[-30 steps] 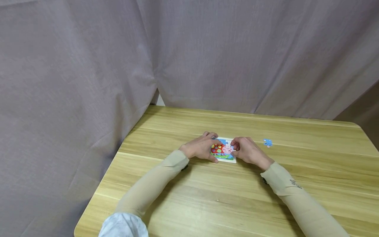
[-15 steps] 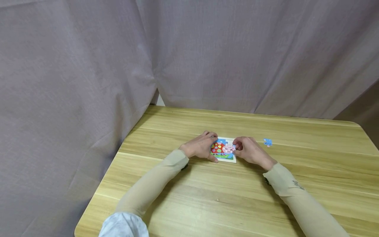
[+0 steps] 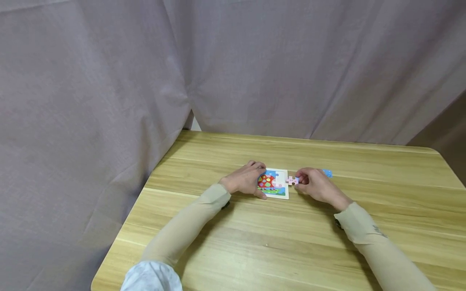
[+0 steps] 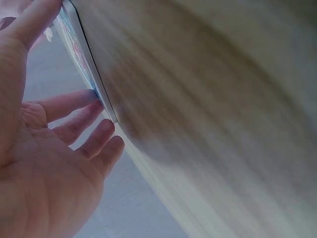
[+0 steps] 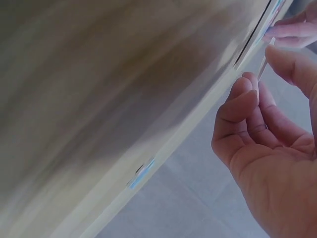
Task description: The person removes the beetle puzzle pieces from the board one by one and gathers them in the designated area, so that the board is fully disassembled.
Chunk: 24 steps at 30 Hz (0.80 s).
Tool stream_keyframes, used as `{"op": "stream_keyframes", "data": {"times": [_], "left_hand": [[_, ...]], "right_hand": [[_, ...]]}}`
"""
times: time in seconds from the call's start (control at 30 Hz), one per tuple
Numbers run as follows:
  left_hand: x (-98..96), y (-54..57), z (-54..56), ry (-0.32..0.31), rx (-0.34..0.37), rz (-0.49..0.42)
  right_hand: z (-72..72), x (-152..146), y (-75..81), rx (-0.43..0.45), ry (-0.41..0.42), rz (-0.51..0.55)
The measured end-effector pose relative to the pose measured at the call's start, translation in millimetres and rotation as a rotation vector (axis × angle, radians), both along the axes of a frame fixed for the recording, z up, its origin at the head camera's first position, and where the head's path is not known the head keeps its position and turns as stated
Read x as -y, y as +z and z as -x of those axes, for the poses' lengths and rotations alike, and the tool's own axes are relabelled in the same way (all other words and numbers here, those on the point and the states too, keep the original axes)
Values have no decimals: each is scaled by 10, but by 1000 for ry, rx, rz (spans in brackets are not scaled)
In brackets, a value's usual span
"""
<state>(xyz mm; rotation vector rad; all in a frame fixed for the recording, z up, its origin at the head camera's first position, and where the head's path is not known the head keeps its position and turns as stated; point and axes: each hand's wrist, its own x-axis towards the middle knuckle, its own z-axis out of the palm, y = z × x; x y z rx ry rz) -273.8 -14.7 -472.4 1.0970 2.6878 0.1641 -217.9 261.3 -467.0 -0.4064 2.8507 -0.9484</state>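
A small jigsaw puzzle tray (image 3: 282, 178) with a white border lies on the table, showing a red spotted body over green and blue. Its upper right part is bare white. My left hand (image 3: 244, 180) holds the tray from the left, thumb at the near edge and fingers at the far edge; the left wrist view shows fingertips on the tray's rim (image 4: 106, 104). Just right of the tray, my right hand (image 3: 316, 186) pinches a pink puzzle piece (image 3: 292, 180) between thumb and fingers. Edge-on, that piece is a thin strip in the right wrist view.
A blue puzzle piece (image 3: 327, 173) lies on the table behind the right hand, partly hidden by it. The wooden table (image 3: 269, 242) meets grey curtains (image 3: 255, 72) at its back and left.
My right hand has drawn the pink piece out of the tray and moved right with it, baring white beneath. The left hand stays on the tray.
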Motion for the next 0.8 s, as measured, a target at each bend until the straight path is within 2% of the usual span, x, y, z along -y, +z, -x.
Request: {"op": "stream_keyframes", "data": {"times": [0.2,0.8], "left_hand": [[2,0,-3,2,1,0],[5,-18,10,13,23,-12]], "right_hand": [[-35,-143,23,-4,-6,18],[-159,-616,-7,-73,-11,-44]]}}
